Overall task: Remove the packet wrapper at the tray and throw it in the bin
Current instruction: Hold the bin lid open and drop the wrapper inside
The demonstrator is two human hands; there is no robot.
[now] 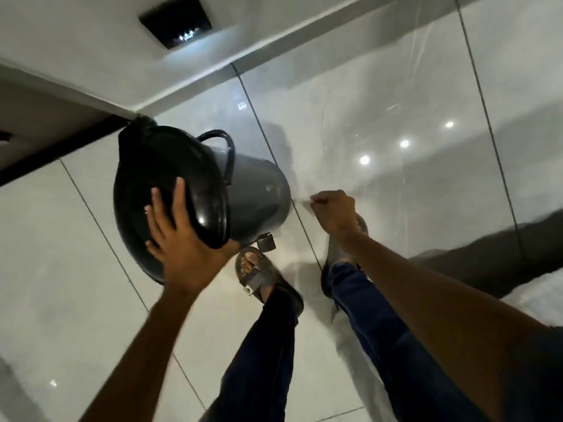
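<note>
Head view: left hand (pixel 179 239) spread flat on bin lid (pixel 170 190); right hand (pixel 335 208) fisted on clear wrapper (pixel 307 202).

Bin (pixel 259 193) on floor (pixel 76 269) by wall (pixel 91 56); left hand (pixel 182 239) on lid (pixel 170 184); right hand (pixel 335 211) right of bin.

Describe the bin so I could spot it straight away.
Look where the dark door frame meets the glossy white tiled floor. There stands a round grey pedal bin with a shiny black lid, the left hand spread on it. It is the only container on the floor.
</note>
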